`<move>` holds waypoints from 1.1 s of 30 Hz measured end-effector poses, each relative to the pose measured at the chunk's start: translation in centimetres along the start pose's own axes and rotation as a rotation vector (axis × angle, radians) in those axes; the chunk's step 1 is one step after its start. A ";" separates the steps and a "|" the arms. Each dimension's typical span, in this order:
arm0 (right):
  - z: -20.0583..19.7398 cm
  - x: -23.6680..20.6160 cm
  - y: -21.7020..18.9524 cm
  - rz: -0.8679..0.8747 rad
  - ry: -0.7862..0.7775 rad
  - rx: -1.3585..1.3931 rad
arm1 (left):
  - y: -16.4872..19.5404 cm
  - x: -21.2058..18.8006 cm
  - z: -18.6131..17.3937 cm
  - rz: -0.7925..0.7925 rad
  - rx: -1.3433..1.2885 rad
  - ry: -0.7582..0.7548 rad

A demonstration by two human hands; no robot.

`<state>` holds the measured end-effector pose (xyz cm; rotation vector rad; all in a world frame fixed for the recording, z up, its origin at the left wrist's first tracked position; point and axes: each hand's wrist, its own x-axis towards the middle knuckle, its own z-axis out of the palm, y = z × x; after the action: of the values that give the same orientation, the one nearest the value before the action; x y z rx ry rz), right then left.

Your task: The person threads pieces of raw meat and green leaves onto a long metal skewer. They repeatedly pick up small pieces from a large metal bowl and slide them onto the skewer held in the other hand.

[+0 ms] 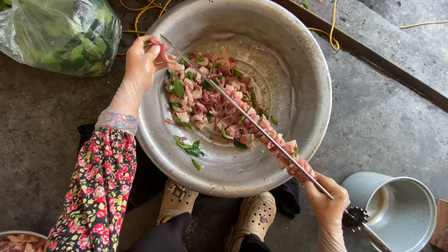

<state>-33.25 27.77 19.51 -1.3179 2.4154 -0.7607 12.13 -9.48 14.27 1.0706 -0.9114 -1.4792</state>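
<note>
Over the basin (298,56) | skewer (233,105) runs far-left to near-right | right hand (326,200) grip closed on its near end | left hand (142,58) pinches meat piece (161,49) at the far tip | meat pile (214,95) just beneath

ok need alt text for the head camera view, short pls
Seen from above, a person's right hand holds a long metal skewer across a wide metal basin of chopped raw meat and green leaves, while the left hand pushes a meat piece onto its tip. A grey bucket stands nearby.
</note>
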 end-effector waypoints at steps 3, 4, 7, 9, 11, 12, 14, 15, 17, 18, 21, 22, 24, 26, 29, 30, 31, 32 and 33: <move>0.0 0.1 0.4 -0.012 0.002 0.006 | 0.1 1.1 -0.4 0.026 0.053 0.078; -0.1 0.1 0.6 -0.017 0.004 0.003 | 0.1 1.6 -0.6 0.015 0.059 0.105; -0.3 0.2 1.1 -0.048 0.001 -0.032 | 0.4 2.8 -1.5 0.009 0.097 0.164; -0.5 0.2 1.5 -0.031 -0.019 -0.037 | 0.7 3.5 -2.0 0.038 0.157 0.176; -0.4 0.2 1.7 -0.032 -0.025 -0.036 | 0.9 3.8 -2.4 0.033 0.133 0.166; -0.4 0.3 1.7 -0.043 -0.019 -0.033 | 1.0 3.8 -2.5 0.031 0.120 0.162; -0.4 0.3 1.8 -0.055 -0.015 -0.017 | 1.1 3.6 -2.5 0.028 0.197 0.214; -0.4 0.3 1.8 -0.058 -0.016 -0.004 | 1.0 3.5 -2.5 0.026 0.235 0.241; -0.5 0.3 1.7 -0.045 -0.031 -0.009 | 0.9 3.1 -2.4 -0.005 0.230 0.238; -0.6 0.3 1.7 -0.027 -0.044 -0.028 | 0.9 2.9 -2.4 -0.023 0.228 0.234; -0.7 0.3 1.5 -0.031 -0.037 -0.041 | 0.9 2.8 -2.4 -0.023 0.211 0.204; -0.7 0.3 1.4 -0.047 -0.029 -0.038 | 1.0 2.9 -2.4 -0.020 0.201 0.211; -0.7 0.3 1.2 -0.046 -0.031 -0.049 | 1.3 3.2 -2.6 -0.010 0.180 0.227; -0.8 0.2 1.0 -0.041 -0.039 -0.050 | 1.4 3.5 -2.7 0.009 0.130 0.200; -0.8 0.1 0.8 -0.024 -0.050 -0.042 | 1.4 3.6 -2.7 -0.019 0.129 0.186; -0.8 0.1 0.8 -0.018 -0.049 -0.045 | 1.4 3.5 -2.6 -0.039 0.140 0.186; -0.7 0.1 0.9 -0.015 -0.048 -0.048 | 1.3 3.3 -2.4 -0.072 0.133 0.186; -0.7 0.1 0.9 -0.025 -0.043 -0.034 | 1.3 3.1 -2.3 -0.105 0.125 0.185; -0.7 0.1 1.0 -0.033 -0.037 -0.021 | 1.3 2.8 -2.0 -0.139 0.119 0.181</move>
<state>-34.35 28.32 19.48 -1.3710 2.3844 -0.7148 14.29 -12.50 14.38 1.3557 -0.8183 -1.4269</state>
